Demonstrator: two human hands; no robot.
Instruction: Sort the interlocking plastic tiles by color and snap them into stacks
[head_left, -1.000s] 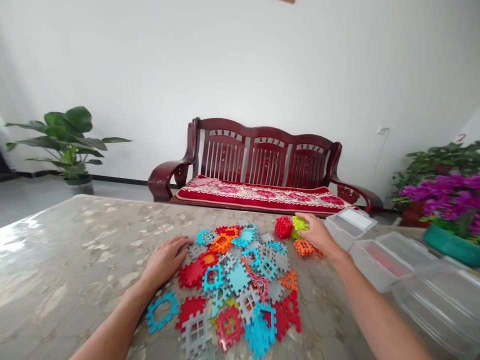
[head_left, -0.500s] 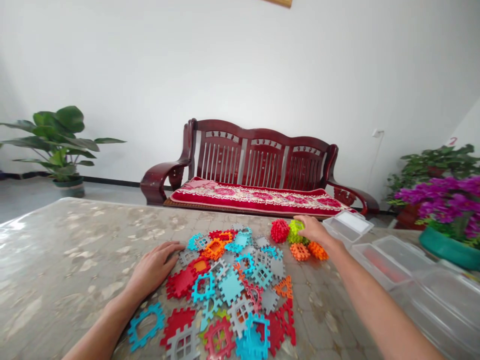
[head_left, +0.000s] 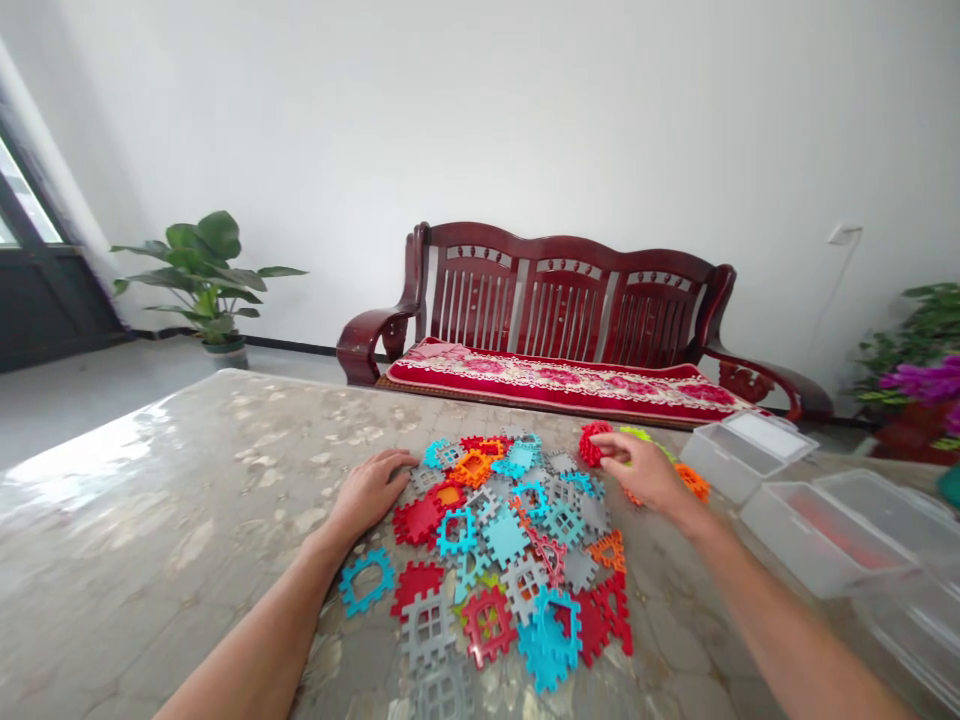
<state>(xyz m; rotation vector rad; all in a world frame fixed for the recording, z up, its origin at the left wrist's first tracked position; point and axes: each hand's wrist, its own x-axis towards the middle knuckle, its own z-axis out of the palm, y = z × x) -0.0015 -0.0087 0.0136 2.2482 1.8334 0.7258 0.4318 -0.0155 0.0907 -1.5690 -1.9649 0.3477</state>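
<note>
A: Right hand (head_left: 649,475) is out toward the counter's (head_left: 247,490) far edge, fingers right at the red ball (head_left: 591,444)!

B: Clenched on it?

A: Can't tell! Thumb and forefinger overlap the ball, but the contact is hidden. A lime cluster (head_left: 636,433) peeks out behind the knuckles, with an orange cluster (head_left: 694,482) beside the wrist.

B: And the left hand (head_left: 371,492)?

A: Released, fingers loosely extended on the counter, just beside the tile pile (head_left: 506,540).

B: Big spread, that pile!

A: Red, gray, blue and orange pieces overlapping, well apart from the counter's far left corner. A blue frame (head_left: 346,592) lies at its left fringe.

B: And clear boxes (head_left: 780,552) stand toward the counter's right side!
</note>
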